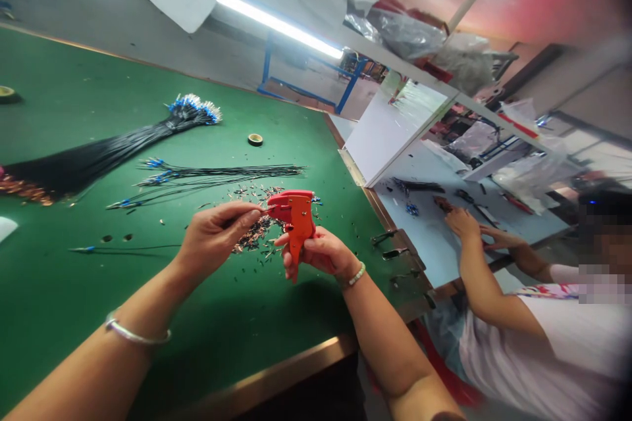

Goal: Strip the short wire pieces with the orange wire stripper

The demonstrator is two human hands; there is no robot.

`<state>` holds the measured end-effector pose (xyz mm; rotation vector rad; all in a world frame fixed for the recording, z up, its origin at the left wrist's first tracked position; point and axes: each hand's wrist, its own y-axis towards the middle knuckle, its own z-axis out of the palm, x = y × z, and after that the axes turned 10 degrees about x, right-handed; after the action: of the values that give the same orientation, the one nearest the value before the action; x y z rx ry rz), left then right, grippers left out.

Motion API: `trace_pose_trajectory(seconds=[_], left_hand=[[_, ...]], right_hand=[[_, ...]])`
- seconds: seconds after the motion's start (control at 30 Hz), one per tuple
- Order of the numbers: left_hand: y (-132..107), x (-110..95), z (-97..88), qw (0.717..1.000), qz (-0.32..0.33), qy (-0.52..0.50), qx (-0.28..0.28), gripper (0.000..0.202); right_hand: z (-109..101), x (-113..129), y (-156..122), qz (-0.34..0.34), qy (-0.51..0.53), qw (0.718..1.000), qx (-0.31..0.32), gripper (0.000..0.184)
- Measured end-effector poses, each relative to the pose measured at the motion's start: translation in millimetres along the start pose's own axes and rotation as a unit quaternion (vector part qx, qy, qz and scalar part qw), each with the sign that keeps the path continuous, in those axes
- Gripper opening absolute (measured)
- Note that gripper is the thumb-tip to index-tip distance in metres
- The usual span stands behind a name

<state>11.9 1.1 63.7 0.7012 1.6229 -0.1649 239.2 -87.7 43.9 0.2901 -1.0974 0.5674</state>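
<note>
My right hand [323, 251] is wrapped round the handle of a red-orange wire stripper [297, 220], held upright above the green table. Between thumb and fingertips, my left hand [220, 233] pinches a thin black wire [148, 248] at the tool's jaws. The wire's other part trails left behind the hand to a blue terminal with a metal tip. Stripped scraps [257, 237] of black insulation and copper lie in a heap below the tool. Beyond the hands lies a loose row of black wires [232, 172] with blue ends.
A thick tied bundle of black wires [108, 148] lies at the left on the green table [276, 355]. A small tape roll [255, 139] sits further back. Clamps [395, 253] line the right edge. At the right, a co-worker [543, 316] handles things at a pale table [444, 256].
</note>
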Motion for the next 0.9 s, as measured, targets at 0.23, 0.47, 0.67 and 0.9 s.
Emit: trace_pose_trajectory(seconds=[0.23,0.47,0.67,0.9], left_hand=[[-1,-1,-0.9,1.0,-0.005,-0.009,0.002,0.028],[0,-4,-1.3,1.0,-0.016,-0.02,0.004,0.031],[-2,-6,-1.6,0.999,-0.041,-0.028,0.007,0.035],[1,1,-2.9,1.0,-0.012,0.011,0.016,0.038]], right_hand=[[-2,-2,-1,-0.008,-0.002,1.0,-0.003,0.065],[-1,-2,-3,-0.005,-0.018,0.999,-0.026,0.06],[4,-4,0,-0.031,-0.041,0.998,-0.04,0.055],[11,-6,7,-0.045,-0.03,0.996,-0.071,0.052]])
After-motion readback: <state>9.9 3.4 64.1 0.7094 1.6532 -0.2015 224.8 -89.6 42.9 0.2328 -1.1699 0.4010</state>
